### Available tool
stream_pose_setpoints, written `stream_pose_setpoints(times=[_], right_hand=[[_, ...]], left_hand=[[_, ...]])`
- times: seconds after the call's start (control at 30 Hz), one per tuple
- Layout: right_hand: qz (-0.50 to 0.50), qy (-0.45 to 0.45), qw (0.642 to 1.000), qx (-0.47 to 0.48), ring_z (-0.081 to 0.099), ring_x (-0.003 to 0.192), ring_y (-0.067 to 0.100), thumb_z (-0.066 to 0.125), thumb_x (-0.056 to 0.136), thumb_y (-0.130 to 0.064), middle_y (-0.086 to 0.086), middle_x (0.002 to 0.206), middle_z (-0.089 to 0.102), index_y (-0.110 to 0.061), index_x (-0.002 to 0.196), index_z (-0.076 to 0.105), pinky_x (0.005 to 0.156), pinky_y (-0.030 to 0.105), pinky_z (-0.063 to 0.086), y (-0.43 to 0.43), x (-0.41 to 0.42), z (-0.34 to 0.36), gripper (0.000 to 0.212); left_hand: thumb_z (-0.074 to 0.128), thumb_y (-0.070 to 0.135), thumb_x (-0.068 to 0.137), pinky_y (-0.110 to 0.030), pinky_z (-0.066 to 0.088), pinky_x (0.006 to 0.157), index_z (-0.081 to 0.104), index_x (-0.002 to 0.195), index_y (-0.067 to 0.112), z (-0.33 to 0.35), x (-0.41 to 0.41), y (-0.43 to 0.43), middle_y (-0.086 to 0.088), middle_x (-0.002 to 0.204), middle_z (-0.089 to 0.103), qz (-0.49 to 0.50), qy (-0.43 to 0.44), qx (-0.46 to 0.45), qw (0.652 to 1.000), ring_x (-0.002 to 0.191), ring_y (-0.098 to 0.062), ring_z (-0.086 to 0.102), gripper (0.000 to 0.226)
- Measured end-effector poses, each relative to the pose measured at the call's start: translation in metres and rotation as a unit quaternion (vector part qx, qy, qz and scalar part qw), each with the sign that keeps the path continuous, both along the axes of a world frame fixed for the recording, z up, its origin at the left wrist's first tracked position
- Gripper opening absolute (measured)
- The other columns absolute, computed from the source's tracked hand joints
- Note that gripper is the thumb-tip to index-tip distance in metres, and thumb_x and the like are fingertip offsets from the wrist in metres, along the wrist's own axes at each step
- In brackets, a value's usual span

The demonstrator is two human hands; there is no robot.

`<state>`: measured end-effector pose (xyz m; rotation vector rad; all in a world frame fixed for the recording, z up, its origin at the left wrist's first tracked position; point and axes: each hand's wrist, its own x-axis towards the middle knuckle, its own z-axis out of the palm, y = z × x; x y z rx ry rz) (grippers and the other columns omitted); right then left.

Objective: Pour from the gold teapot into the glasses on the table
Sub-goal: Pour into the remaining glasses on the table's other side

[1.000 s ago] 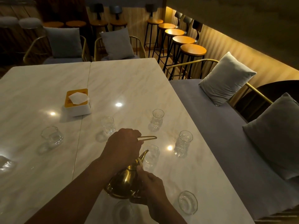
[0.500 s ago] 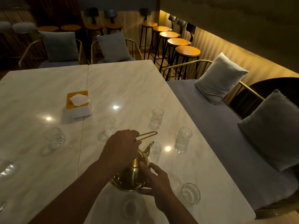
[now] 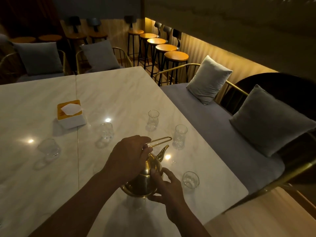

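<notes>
The pale marble table (image 3: 42, 177) is filling most of the view, with a grey bench (image 3: 213, 134) and its two cushions (image 3: 208, 79) running along its right side. Over the near part of the table the gold teapot (image 3: 145, 182) is being held in both hands. A second ago it was tipped forward with its spout low by a glass; now it is sitting more upright, its spout (image 3: 163, 152) pointing up and to the right. Whether its base is touching the table is hard to tell in the dim light. The left hand (image 3: 130, 158) is gripping the thin wire handle (image 3: 159, 141) from above, fingers curled round it, as it was before. The right hand (image 3: 167, 187) is cupping the right side of the pot's body, thumb pressing on its shoulder, having shifted there from nearer the spout. A white tissue box (image 3: 71, 115) with a yellow top is standing well to the left. Clear glasses (image 3: 179, 136) are standing upright around the pot, all apart from it: one far (image 3: 153, 119), one centre-left (image 3: 106, 130), one far left (image 3: 49, 148), and one near the table's right edge (image 3: 190, 179), just beside the right hand.
</notes>
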<state>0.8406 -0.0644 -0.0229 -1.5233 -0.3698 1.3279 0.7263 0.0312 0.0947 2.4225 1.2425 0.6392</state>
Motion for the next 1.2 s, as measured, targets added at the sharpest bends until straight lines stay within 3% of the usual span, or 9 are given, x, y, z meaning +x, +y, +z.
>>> stream_pose_setpoints(times=[0.1,0.27,0.4,0.53,0.77,0.93,1.13,1.2], right_hand=[[-0.011,0.007,1.0,-0.006,0.076,0.09,0.027,0.084,0.074,-0.051,0.004,0.104,0.073,-0.025,0.149,0.048,0.068,0.038,0.067,-0.023,-0.004,0.0,0.087],[-0.033,0.016,0.999,-0.021,0.079,0.089,0.03,0.084,0.074,-0.054,0.012,0.111,0.075,-0.025,0.143,0.054,0.076,0.046,0.068,-0.059,-0.009,-0.003,0.081],[-0.046,0.026,0.998,-0.036,0.078,0.084,0.026,0.082,0.076,-0.054,0.004,0.101,0.072,-0.027,0.133,0.058,0.072,0.041,0.068,-0.085,-0.007,-0.001,0.068],[-0.042,0.029,0.997,-0.055,0.075,0.087,0.025,0.08,0.063,-0.063,0.002,0.109,0.068,-0.028,0.136,0.057,0.072,0.04,0.068,-0.102,-0.003,0.0,0.084],[-0.05,0.067,0.995,-0.06,0.081,0.086,0.03,0.082,0.069,-0.066,0.012,0.114,0.075,-0.024,0.128,0.066,0.072,0.044,0.067,-0.117,0.009,-0.013,0.074],[-0.036,0.076,0.994,-0.072,0.08,0.091,0.03,0.081,0.062,-0.074,0.009,0.123,0.073,-0.023,0.134,0.063,0.072,0.045,0.068,-0.117,0.017,-0.015,0.09],[-0.016,0.069,0.996,-0.061,0.078,0.083,0.025,0.08,0.083,-0.052,0.008,0.129,0.069,-0.019,0.135,0.063,0.071,0.044,0.068,-0.121,0.026,-0.013,0.064],[-0.017,0.074,0.995,-0.065,0.079,0.085,0.027,0.079,0.083,-0.054,0.007,0.123,0.07,-0.018,0.133,0.064,0.072,0.046,0.068,-0.122,0.029,-0.013,0.064]], left_hand=[[0.058,0.039,0.088,-0.034,0.052,0.09,0.062,0.12,0.021,0.001,0.0,-0.017,0.002,0.111,0.069,-0.023,0.0,0.001,1.0,0.095,-0.014,0.064,0.037],[0.059,0.038,0.087,-0.035,0.053,0.088,0.063,0.118,0.019,-0.004,0.004,-0.045,0.001,0.11,0.069,-0.057,-0.004,-0.002,0.998,0.094,-0.015,0.065,0.037],[0.059,0.04,0.087,-0.034,0.054,0.087,0.063,0.118,0.021,-0.009,0.012,-0.063,0.003,0.113,0.069,-0.078,0.006,-0.004,0.997,0.095,-0.014,0.065,0.036],[0.059,0.04,0.086,-0.032,0.054,0.086,0.063,0.118,0.023,-0.01,0.023,-0.077,0.002,0.111,0.069,-0.086,0.017,-0.003,0.996,0.094,-0.015,0.066,0.036],[0.061,0.041,0.086,-0.029,0.053,0.086,0.065,0.116,0.023,-0.01,0.049,-0.087,0.004,0.109,0.07,-0.086,0.044,-0.005,0.995,0.093,-0.014,0.067,0.035],[0.06,0.041,0.086,-0.03,0.053,0.082,0.067,0.111,0.022,-0.009,0.067,-0.089,0.003,0.103,0.071,-0.08,0.067,-0.002,0.995,0.087,-0.016,0.067,0.032],[0.06,0.04,0.086,-0.025,0.05,0.075,0.068,0.108,0.021,-0.012,0.077,-0.088,0.002,0.097,0.072,-0.064,0.09,0.003,0.994,0.081,-0.016,0.067,0.03],[0.061,0.04,0.085,-0.025,0.049,0.075,0.068,0.109,0.021,-0.014,0.078,-0.089,0.001,0.098,0.072,-0.062,0.09,0.003,0.994,0.082,-0.016,0.067,0.031]])
